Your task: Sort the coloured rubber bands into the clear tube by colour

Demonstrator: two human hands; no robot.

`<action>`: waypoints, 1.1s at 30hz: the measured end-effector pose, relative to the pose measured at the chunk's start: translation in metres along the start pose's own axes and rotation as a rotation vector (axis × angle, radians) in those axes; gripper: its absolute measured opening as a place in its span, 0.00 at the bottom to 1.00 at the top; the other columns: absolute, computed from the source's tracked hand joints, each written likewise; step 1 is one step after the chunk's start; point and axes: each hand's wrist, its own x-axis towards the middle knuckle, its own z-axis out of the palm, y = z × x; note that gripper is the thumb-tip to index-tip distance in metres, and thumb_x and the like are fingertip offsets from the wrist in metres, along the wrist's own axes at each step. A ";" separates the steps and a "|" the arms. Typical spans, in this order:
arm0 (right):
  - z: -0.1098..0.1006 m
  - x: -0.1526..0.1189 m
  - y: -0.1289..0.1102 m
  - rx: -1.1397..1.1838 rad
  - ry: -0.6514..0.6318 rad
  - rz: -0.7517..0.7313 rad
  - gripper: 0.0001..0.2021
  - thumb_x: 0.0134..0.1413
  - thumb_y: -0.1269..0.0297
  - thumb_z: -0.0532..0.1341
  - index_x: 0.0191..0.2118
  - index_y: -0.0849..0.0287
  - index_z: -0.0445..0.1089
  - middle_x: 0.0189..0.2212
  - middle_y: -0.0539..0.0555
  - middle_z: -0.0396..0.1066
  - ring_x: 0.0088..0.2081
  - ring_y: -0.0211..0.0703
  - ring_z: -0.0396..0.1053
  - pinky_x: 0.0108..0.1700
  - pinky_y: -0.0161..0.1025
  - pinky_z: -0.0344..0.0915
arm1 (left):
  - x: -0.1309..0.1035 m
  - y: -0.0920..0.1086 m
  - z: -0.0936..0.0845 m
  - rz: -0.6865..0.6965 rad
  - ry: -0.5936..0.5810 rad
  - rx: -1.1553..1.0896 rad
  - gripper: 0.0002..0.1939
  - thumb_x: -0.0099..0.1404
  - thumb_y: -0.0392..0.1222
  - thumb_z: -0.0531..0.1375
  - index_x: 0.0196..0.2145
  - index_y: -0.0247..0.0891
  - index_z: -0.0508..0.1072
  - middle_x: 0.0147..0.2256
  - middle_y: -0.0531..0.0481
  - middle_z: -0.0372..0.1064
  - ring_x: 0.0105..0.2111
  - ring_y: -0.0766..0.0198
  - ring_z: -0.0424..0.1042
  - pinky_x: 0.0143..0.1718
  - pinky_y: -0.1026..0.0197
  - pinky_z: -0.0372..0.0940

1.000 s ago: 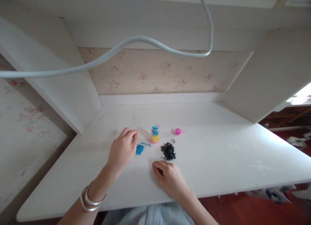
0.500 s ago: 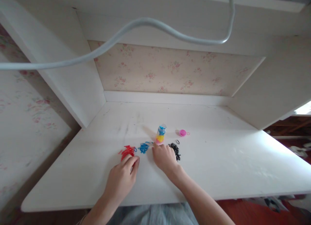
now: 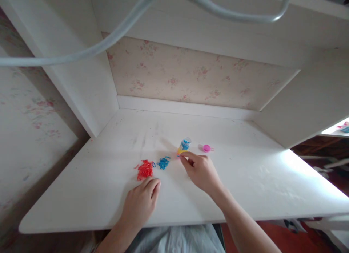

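Right hand (image 3: 203,170) at frame centre, fingers curled, thumb and forefinger pinched at the base of the small jar (image 3: 184,145); whether it grips anything can't be told. Left hand (image 3: 140,202) lower centre, flat and loosely open on the desk (image 3: 259,180), holding nothing, just below the red bands (image 3: 144,169), blue bands (image 3: 164,162) beside them, pink lid (image 3: 207,148) right of jar

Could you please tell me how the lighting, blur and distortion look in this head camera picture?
Head view: daylight from the right brightens the desk; the near cable is blurred; the shelf edges splay outward with wide-angle distortion; the red bands look soft.
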 end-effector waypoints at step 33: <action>-0.043 0.052 0.013 -0.298 -0.185 0.006 0.23 0.49 0.70 0.52 0.47 0.42 0.74 0.35 0.48 0.77 0.34 0.43 0.71 0.33 0.34 0.59 | 0.001 0.002 0.000 0.002 -0.012 0.029 0.12 0.70 0.41 0.48 0.37 0.44 0.71 0.34 0.54 0.74 0.31 0.65 0.74 0.29 0.65 0.61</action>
